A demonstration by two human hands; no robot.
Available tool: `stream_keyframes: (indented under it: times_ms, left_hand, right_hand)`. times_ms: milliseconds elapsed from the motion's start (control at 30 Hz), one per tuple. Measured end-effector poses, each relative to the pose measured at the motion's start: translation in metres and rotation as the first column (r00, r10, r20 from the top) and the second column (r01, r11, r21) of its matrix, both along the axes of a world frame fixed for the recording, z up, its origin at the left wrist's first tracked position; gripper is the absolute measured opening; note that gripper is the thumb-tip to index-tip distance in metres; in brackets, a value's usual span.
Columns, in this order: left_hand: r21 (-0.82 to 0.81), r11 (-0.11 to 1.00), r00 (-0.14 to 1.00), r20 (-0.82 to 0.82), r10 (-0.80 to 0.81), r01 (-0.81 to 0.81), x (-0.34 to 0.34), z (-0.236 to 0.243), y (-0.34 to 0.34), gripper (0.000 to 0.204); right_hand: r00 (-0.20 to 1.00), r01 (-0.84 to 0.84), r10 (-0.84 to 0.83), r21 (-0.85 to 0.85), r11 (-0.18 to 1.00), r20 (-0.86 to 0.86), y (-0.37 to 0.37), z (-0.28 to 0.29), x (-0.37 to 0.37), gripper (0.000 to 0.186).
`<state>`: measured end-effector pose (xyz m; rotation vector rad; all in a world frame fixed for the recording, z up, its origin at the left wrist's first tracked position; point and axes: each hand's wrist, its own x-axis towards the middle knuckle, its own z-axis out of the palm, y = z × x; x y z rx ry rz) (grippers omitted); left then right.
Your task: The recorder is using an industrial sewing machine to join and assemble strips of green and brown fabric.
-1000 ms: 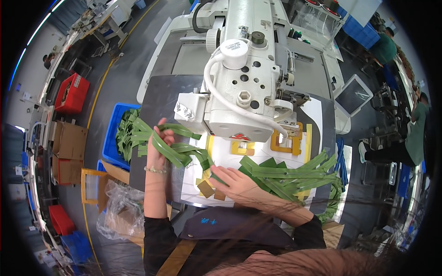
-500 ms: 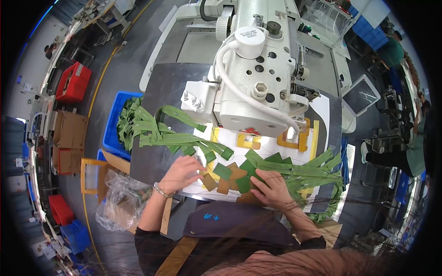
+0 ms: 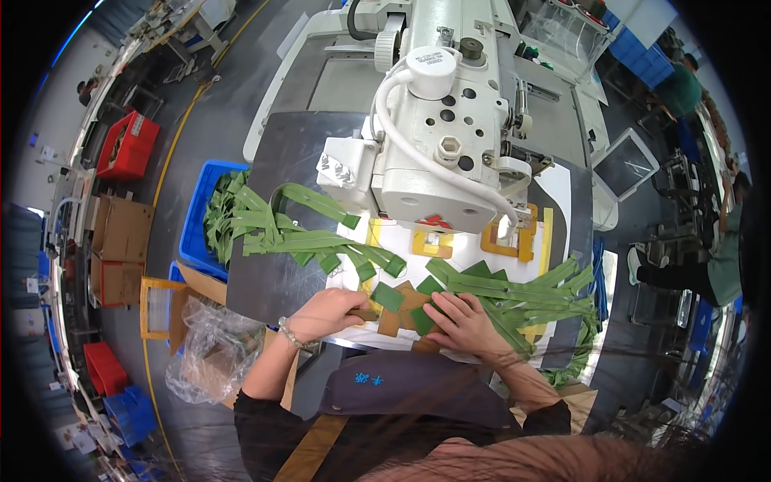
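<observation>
My left hand (image 3: 328,313) is closed, thumb and fingers pinching a small brown patch (image 3: 366,314) at the near edge of the white work plate. Several other brown patches (image 3: 389,323) and a green patch (image 3: 388,297) lie loose just right of it. My right hand (image 3: 464,323) rests with fingers extended over green and brown patches, partly hiding them. Beyond and right of that hand spreads a bundle of green webbing straps (image 3: 538,293). A second bundle of green straps (image 3: 297,242) reaches in from the left, its ends close to my left hand.
A white sewing machine head (image 3: 438,181) stands over the plate, with yellow frames (image 3: 506,241) below it. More straps fill a blue bin (image 3: 193,217) at left. Cardboard boxes and clear plastic (image 3: 205,353) sit near left; a screen (image 3: 626,166) stands at right. Another person is far right.
My left hand has moved down and slightly right and closed on a brown patch. The right hand has shifted slightly left and nearer. The straps stay about where they were.
</observation>
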<state>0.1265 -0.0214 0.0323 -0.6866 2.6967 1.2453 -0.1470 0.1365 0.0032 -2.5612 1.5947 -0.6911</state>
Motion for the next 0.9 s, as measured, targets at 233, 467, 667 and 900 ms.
stream_keyframes:
  times_ms: [233, 467, 667, 900]
  left_hand:
    - [0.525, 0.785, 0.777, -0.322, 0.541, -0.329, -0.061, 0.003, 0.062, 0.034]
    - [0.312, 0.95, 0.795, -0.571, 0.204, -0.02, -0.064, 0.023, 0.041, 0.027]
    - [0.079, 0.996, 0.787, -0.617, 0.024, 0.031, -0.063, 0.024, 0.03, 0.026]
    - [0.083, 0.997, 0.77, -0.636, 0.056, -0.005, -0.069, 0.019, 0.034, 0.025]
  right_hand:
    - [0.399, -0.09, -0.451, 0.524, 0.847, 0.798, -0.001, 0.014, 0.037, 0.024]
    - [-0.113, -0.428, -0.703, 0.604, 0.672, 0.702, -0.013, 0.039, 0.015, 0.009]
    - [-0.008, -0.611, -0.732, 0.576, 0.542, 0.681, -0.02, 0.044, 0.007, 0.009]
    - [0.072, -0.379, -0.66, 0.633, 0.675, 0.747, -0.022, 0.045, 0.013, 0.007]
